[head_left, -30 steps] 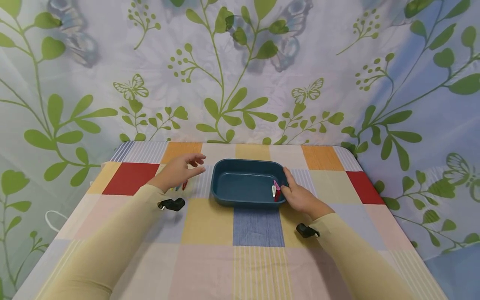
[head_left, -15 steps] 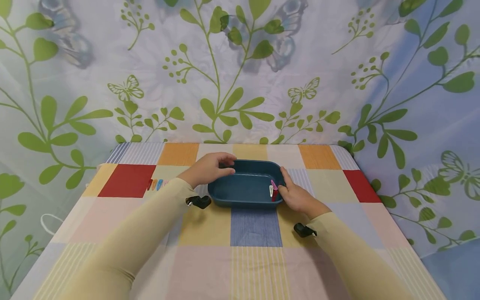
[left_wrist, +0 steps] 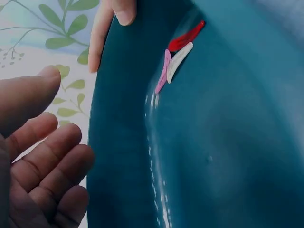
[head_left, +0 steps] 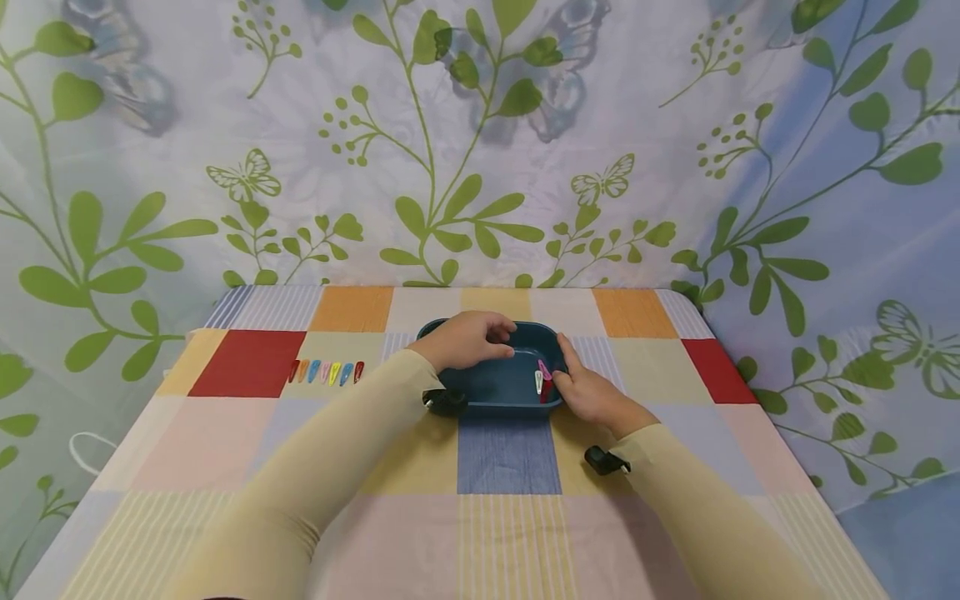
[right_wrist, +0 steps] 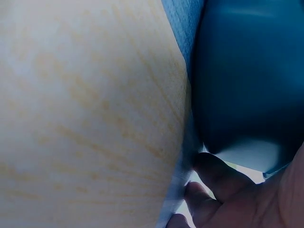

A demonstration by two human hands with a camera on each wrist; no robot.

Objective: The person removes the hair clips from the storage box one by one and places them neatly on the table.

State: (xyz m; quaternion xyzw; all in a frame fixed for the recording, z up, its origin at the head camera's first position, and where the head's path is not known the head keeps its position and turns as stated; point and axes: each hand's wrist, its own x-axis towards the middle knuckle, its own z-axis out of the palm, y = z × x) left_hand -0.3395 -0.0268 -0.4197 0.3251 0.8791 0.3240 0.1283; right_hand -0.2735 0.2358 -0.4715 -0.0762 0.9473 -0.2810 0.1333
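Observation:
A dark teal rectangular box (head_left: 495, 409) stands on the table. My right hand (head_left: 597, 393) grips its right end, with the thumb at the rim and the fingers along the outside. Above the box's left half hovers my left hand (head_left: 468, 340), its fingers loosely bent and nothing between them. Inside, near the right end, lie three snap hair clips: a red clip (left_wrist: 186, 38), a white clip (left_wrist: 179, 62) and a pink clip (left_wrist: 163, 73). To the left of the box, several more hair clips (head_left: 326, 372) in various colours form a row on the cloth.
A patchwork tablecloth (head_left: 517, 533) covers the table. Behind the table hangs a curtain (head_left: 420, 167) printed with leaves and butterflies. A white cord loop (head_left: 88, 452) shows beyond the table's left edge.
My left hand has moved right, from beside the row of hair clips to over the box, uncovering the row. The right hand keeps its grip on the box's right end.

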